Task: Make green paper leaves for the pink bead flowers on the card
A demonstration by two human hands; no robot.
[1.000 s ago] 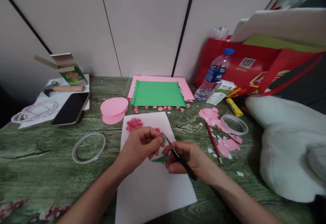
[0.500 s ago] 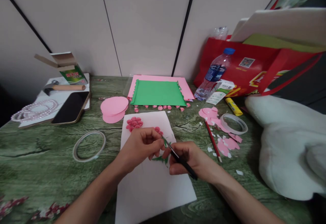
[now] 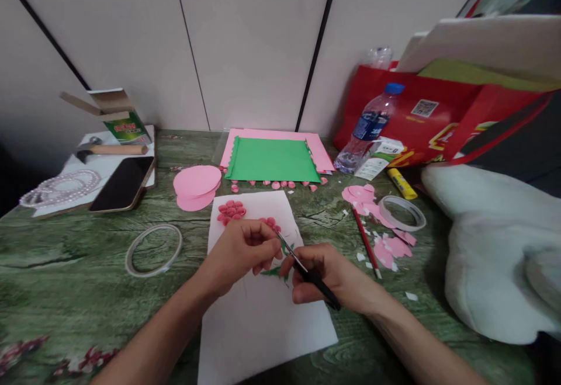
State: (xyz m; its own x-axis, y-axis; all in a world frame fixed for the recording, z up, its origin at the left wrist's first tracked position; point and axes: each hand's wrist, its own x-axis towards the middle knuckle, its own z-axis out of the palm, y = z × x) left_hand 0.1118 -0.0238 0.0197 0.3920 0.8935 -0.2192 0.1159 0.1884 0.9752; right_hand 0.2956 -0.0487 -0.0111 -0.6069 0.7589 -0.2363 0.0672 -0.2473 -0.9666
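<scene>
A white sheet (image 3: 267, 326) lies on the green wood-patterned table, bearing a round cluster of pink paper pieces (image 3: 231, 212) and a second pink cluster (image 3: 270, 223) partly behind my left hand. My left hand (image 3: 245, 250) is over the sheet, thumb and fingers pinched together; what they hold, if anything, is too small to tell. My right hand (image 3: 319, 271) grips black-handled scissors (image 3: 318, 283), whose metal tip points up-left beside my left fingertips. Green paper pieces (image 3: 276, 271) show on the sheet between and below the hands.
Behind the sheet lies a green folded paper (image 3: 274, 160) with small pink pieces along its edge. Pink ovals (image 3: 197, 183), a tape roll (image 3: 153, 250) and a phone (image 3: 125, 183) lie left. Pink scraps (image 3: 385, 250), a red pencil (image 3: 367, 242), a bottle (image 3: 370, 125) and a white plush (image 3: 495, 268) are right.
Both hands keep nearly the same place. The scissors have shifted very slightly, and my left fingers have drawn a little back from them.
</scene>
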